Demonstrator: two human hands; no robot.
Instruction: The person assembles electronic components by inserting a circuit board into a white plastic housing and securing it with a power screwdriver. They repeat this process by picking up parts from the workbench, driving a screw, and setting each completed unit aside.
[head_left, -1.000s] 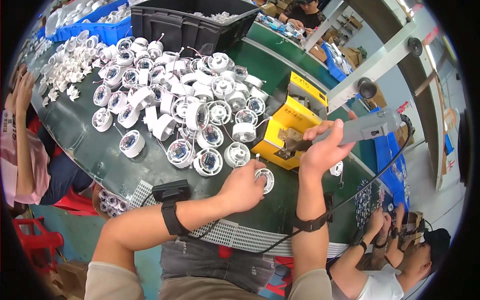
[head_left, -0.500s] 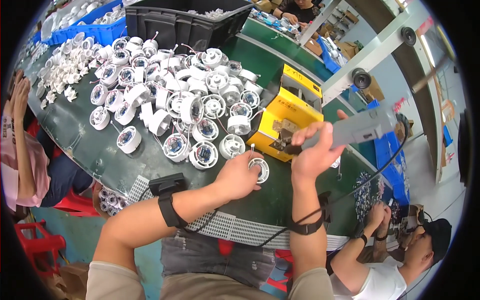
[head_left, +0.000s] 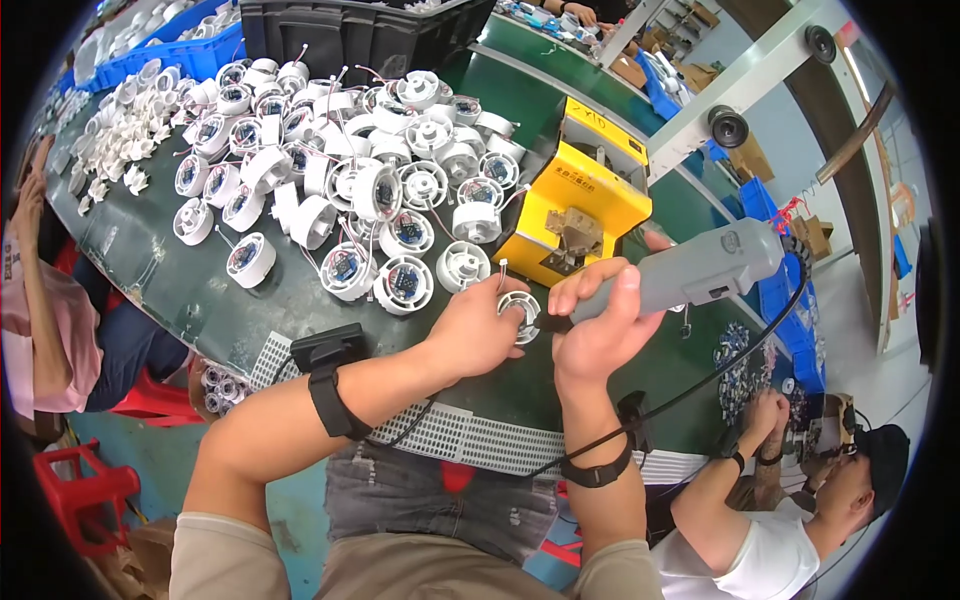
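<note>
My left hand is closed on a small round white plastic housing with an open ribbed inside, keeping it down on the green table. A thin wire with a white plug stands up beside the fingers. My right hand is wrapped round a grey electric screwdriver, tilted so that its dark nose points left to the housing; whether the bit touches it is hidden. Just beyond, a yellow screw feeder with a metal fitting on its front stands on the table.
A large heap of white round housings with blue circuit boards covers the table ahead. Behind it stands a black crate. Small white parts lie far left. The screwdriver's black cable crosses my right forearm. A co-worker sits at right.
My right hand has brought the screwdriver left and down, from in front of the yellow screw feeder to the housing. My left hand stays on the housing.
</note>
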